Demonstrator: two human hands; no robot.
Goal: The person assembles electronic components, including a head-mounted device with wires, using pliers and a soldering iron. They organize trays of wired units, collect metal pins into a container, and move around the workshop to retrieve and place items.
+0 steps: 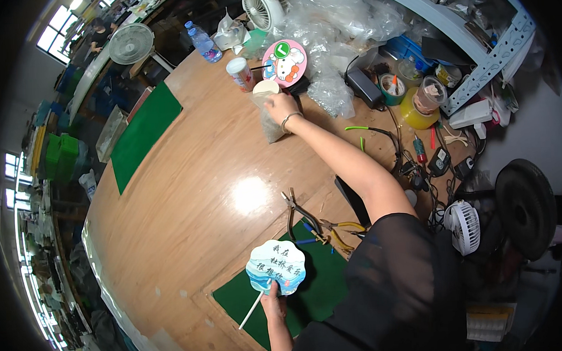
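Both hands are busy and far apart. Down at the lower middle of the frame, the left hand [273, 301] pinches the white stick of a blue-and-white scalloped hand fan [275, 267], thumb up against the bottom of the fan face; the stick runs down and to the left, out past the hand, over the green mat [324, 293]. Up at the top centre, the right hand [280, 105], bracelet on the wrist, is stretched right across the wooden table [188, 198] and curled over the top of a clear plastic bag [270, 127], which hangs below it toward the frame's centre. Whether the fingers actually close on it, I cannot tell from here. Just beyond sit a round pink cartoon fan [285, 63] and a small white-lidded jar [240, 72]. So the bag lies well away from the fan, and only the right arm is near it. Pliers [305, 215] lie between, right of centre.
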